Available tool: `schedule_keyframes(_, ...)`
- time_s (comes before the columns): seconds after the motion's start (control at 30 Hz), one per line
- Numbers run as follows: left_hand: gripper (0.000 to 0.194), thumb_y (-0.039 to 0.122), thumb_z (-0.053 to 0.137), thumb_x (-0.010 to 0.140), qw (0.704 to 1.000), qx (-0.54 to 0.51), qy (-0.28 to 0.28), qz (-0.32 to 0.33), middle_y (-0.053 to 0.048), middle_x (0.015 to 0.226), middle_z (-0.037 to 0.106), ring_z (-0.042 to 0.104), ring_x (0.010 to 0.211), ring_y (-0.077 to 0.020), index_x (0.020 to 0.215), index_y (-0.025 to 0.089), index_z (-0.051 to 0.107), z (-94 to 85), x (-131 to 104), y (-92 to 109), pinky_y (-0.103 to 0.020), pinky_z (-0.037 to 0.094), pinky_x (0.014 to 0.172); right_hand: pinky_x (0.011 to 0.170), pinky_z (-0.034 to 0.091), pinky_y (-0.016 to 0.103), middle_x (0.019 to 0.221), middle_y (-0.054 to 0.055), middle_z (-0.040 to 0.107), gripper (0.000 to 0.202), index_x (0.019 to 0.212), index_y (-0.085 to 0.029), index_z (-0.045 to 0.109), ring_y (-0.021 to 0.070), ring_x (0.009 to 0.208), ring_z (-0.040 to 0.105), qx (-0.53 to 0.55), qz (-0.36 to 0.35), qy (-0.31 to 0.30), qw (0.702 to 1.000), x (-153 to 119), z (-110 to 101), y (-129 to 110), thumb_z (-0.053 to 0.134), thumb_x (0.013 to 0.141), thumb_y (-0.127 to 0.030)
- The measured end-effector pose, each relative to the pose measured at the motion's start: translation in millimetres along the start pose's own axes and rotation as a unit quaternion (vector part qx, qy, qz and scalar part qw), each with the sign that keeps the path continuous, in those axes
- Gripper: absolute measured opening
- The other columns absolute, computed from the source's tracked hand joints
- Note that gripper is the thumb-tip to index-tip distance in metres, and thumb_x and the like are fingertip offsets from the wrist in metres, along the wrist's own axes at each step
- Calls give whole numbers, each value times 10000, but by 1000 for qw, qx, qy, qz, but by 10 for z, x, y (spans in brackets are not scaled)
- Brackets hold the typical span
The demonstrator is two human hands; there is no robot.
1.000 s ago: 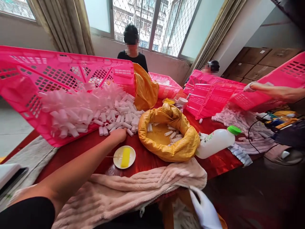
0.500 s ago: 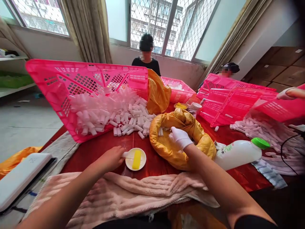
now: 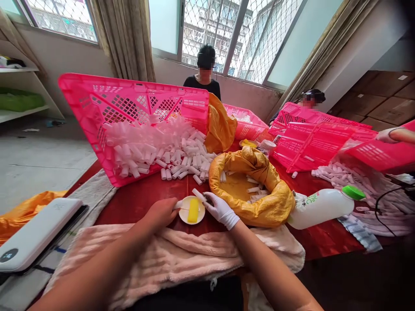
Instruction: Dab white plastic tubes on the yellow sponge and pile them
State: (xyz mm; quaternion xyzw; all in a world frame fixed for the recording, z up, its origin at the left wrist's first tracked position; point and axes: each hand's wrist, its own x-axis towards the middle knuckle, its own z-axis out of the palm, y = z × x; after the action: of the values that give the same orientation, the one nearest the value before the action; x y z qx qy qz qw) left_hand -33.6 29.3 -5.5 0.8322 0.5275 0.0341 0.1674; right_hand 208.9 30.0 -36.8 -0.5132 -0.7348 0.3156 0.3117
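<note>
White tube [image 3: 198, 195] looks fetched: right hand [image 3: 222, 211], now out of sack [image 3: 280, 195], pinches it at dish [image 3: 183, 216]; left hand [image 3: 164, 211] grips white piece [image 3: 177, 204].

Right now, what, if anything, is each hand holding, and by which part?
The gloved right hand has its grip on the near end of a white tube. The left hand holds one end of what looks like another tube.

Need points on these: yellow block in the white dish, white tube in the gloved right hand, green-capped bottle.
Yellow block [image 3: 193, 211]: head view, middle of its top face.
White tube [image 3: 198, 195]: head view, middle of its visible length.
Green-capped bottle [image 3: 323, 208]: head view, side of its body.
</note>
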Motion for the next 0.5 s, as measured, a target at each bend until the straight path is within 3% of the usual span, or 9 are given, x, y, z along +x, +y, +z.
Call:
schedule_keyframes(0.1,179,317,447,891,1000,3,-1,-4,-87,923,672,631,873,-226,880,179,561,-7,-8,15,-310,438,751,883,487,364,1094,104,651,390,1193,-173,549,211,964,619,-15,-17,-17,1000,69,14,-6,513,891,-417)
schedule_keyframes(0.27,179,321,454,893,1000,4,6,-3,-83,931,674,634,888,-221,897,182,567,13,-10,-5,-301,437,756,790,510,393,941,105,673,464,1215,-129,546,226,828,630,-55,47,28,997,212,100,32,510,882,-448)
schedule_keyframes(0.33,189,330,453,893,1000,-1,9,-1,-84,927,674,636,884,-222,894,183,571,26,-4,-21,-300,437,753,833,507,389,1004,106,672,467,1282,-145,509,225,899,635,-47,39,39,997,303,128,32,461,907,-421)
schedule_keyframes(0.43,190,329,454,887,1000,-1,7,5,-87,931,673,638,885,-228,903,181,573,43,10,-41,-305,444,747,939,476,347,1135,75,655,402,1289,-203,523,187,1036,614,-81,0,-7,997,495,185,12,369,952,-359)
schedule_keyframes(0.5,185,318,454,884,1000,2,7,10,-89,931,673,640,893,-235,915,180,573,48,16,-48,-309,449,751,904,495,332,1060,65,685,353,1187,-205,605,178,970,637,-124,-2,-54,991,657,238,-9,374,954,-333)
